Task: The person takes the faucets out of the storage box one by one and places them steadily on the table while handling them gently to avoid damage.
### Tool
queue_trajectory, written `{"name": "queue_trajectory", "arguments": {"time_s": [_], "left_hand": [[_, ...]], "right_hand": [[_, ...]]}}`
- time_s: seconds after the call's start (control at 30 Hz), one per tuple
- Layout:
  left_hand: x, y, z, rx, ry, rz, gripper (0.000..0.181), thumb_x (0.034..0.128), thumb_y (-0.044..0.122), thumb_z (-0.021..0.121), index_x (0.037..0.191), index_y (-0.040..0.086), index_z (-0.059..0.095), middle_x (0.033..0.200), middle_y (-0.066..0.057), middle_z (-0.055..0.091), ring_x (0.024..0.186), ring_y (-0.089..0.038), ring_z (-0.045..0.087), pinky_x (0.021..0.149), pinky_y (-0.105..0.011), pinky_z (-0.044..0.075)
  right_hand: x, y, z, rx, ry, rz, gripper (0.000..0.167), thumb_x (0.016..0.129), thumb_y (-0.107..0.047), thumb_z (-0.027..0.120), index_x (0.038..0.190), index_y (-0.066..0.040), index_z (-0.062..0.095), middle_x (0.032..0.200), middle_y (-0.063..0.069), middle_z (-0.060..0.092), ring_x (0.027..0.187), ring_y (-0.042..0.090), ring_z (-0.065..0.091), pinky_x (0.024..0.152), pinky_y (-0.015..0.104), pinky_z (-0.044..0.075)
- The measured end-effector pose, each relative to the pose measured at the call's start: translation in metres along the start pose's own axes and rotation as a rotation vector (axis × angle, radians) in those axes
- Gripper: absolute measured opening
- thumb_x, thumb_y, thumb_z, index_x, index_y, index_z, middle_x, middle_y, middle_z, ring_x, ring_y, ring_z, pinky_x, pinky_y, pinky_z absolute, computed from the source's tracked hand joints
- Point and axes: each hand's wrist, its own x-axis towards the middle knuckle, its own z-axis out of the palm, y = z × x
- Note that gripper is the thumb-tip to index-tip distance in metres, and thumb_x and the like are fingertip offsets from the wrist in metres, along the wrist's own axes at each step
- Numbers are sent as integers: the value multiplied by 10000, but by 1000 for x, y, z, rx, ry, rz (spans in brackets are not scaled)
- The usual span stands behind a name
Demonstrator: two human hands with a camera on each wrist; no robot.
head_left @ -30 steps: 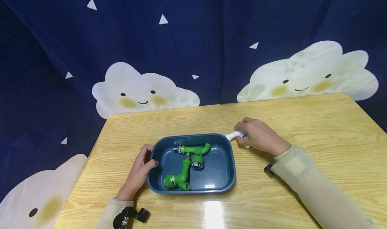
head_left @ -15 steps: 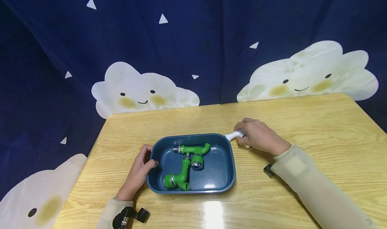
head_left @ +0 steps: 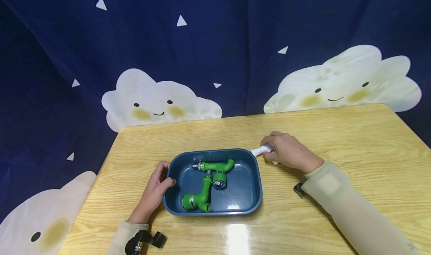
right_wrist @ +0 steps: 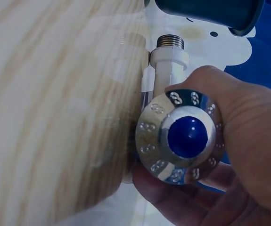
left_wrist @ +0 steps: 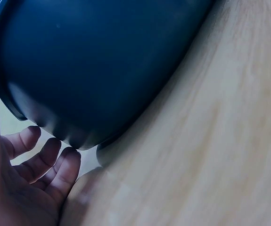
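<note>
A dark blue tray [head_left: 235, 195] on the table holds two green taps, one [head_left: 215, 167] near its back wall, the other [head_left: 202, 197] nearer the front left. My left hand [head_left: 155, 187] grips the tray's left rim, thumb over the inside; in the left wrist view the fingertips of that hand [left_wrist: 45, 174] touch the outer wall [left_wrist: 93, 70]. Beside the tray's back right corner my right hand [head_left: 286, 152] holds a white tap [head_left: 262, 150]. The right wrist view shows its round metal handle with a blue centre [right_wrist: 187, 136] in the right hand [right_wrist: 248, 141], threaded end toward the tray.
The wooden table [head_left: 353, 146] reaches back to a dark blue curtain [head_left: 235, 41] printed with white clouds and triangles. Black straps with small devices [head_left: 159, 239] are at both wrists.
</note>
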Motion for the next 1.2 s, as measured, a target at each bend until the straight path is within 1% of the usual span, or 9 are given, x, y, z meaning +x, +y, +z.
{"name": "queue_trajectory", "arguments": {"time_s": [0.37, 0.6, 0.83, 1.2], "left_hand": [[1, -1, 0, 14, 0, -4, 291, 857, -17, 519, 1142, 13, 472, 1100, -87, 513, 1089, -182, 516, 928, -240, 427], [0, 0, 0, 11, 4, -7, 297, 857, -16, 524, 1148, 15, 478, 1107, -75, 518, 1107, -194, 511, 939, -232, 420], [0, 1, 0, 1, 2, -3, 288, 859, -18, 522, 1141, 13, 478, 1093, -78, 511, 1089, -195, 509, 925, -226, 419], [2, -3, -1, 6, -4, -5, 297, 851, -25, 515, 1142, 5, 466, 1089, -88, 501, 1066, -181, 510, 917, -235, 421]], "right_hand": [[0, -1, -1, 15, -5, 14, 256, 813, -197, 766, 1053, -111, 761, 951, 38, 686, 785, 170, 572, 709, 330, 470], [0, -1, -1, 15, -9, 23, 256, 831, -212, 771, 1068, -118, 761, 955, 35, 686, 786, 172, 569, 712, 335, 467], [0, 0, -1, 18, -8, 24, 255, 835, -216, 776, 1072, -120, 760, 949, 34, 685, 776, 169, 564, 704, 330, 465], [0, 0, 0, 15, -8, 17, 253, 835, -213, 782, 1071, -122, 765, 950, 26, 697, 782, 161, 568, 710, 324, 465]]}}
